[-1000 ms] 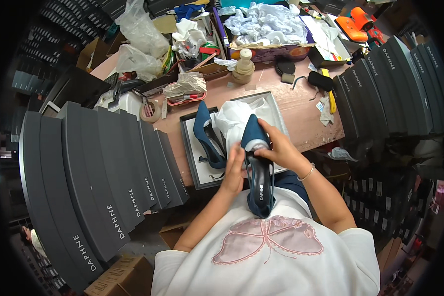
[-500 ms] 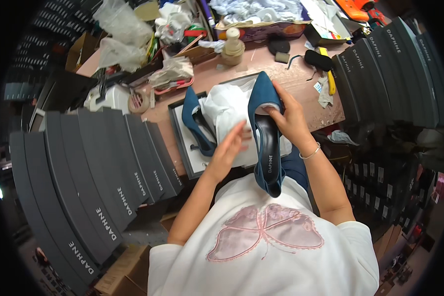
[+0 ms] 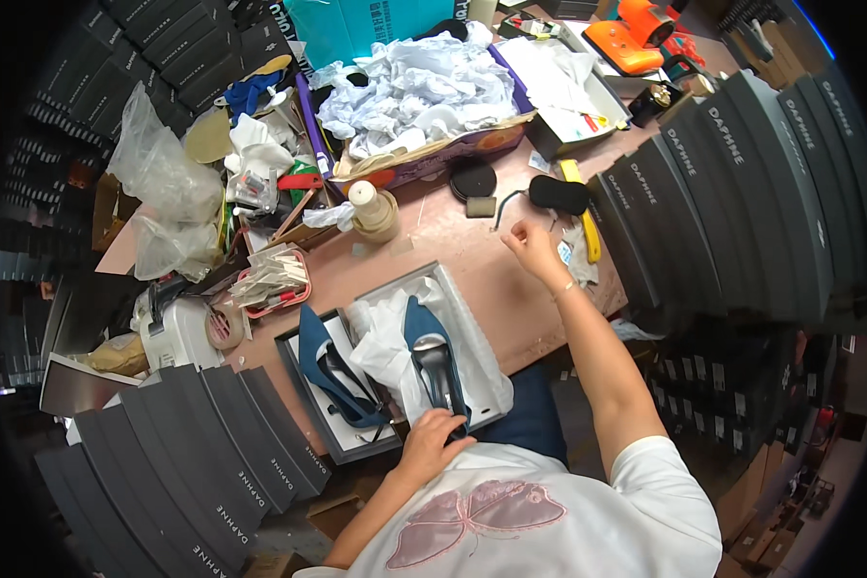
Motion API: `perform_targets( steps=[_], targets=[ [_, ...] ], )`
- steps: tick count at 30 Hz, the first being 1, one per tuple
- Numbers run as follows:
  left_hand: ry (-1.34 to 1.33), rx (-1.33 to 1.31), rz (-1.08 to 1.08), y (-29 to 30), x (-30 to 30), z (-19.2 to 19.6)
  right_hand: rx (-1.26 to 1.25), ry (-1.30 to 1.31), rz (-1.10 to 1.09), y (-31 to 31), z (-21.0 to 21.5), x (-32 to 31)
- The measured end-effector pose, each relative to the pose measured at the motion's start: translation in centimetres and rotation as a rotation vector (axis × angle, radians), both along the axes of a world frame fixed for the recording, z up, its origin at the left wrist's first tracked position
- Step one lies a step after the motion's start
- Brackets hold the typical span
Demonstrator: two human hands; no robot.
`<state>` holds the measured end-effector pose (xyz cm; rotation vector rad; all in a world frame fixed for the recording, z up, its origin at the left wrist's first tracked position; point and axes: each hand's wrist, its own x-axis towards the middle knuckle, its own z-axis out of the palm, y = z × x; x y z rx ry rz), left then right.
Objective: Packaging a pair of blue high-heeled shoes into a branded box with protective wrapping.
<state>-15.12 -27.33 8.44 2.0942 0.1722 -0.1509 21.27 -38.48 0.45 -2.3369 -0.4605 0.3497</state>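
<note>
My left hand (image 3: 433,447) grips the heel end of a teal pointed-toe high-heeled shoe (image 3: 418,323), its fingers curled round the back. This shoe lies toe away from me on white tissue paper (image 3: 368,326). To its left, the matching shoe (image 3: 315,352) rests tilted in the grey shoe box (image 3: 289,358), its dark insole showing. My right hand (image 3: 539,252) is out over the table to the right, fingers curled together, close to a thin dark strip (image 3: 507,206) and a black oval pad (image 3: 559,195). Whether it holds anything small is hidden.
Grey shoe boxes stand stacked at left (image 3: 178,462) and right (image 3: 689,202). Behind lies a purple-edged carton (image 3: 453,154) of crumpled paper. A pump bottle (image 3: 376,214), a yellow cutter (image 3: 588,226), a red tray (image 3: 305,294) and a tape roll (image 3: 225,328) are on the table.
The shoe held up in my right hand now lies on the tissue in the box, with my left hand at its heel. My right hand has let go and moved off right. The view has shifted.
</note>
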Motion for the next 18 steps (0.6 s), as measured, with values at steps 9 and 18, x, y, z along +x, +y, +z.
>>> perform_targets(
  steps=[9,18],
  targets=[
    [0.015,-0.069,0.153,2.2,0.7,3.1,0.316,0.489,-0.288,2.9,-5.6,1.9],
    [-0.444,-0.051,0.193,5.9,7.6,8.5,0.769,0.811,0.141,0.1,11.8,-4.8]
  ],
)
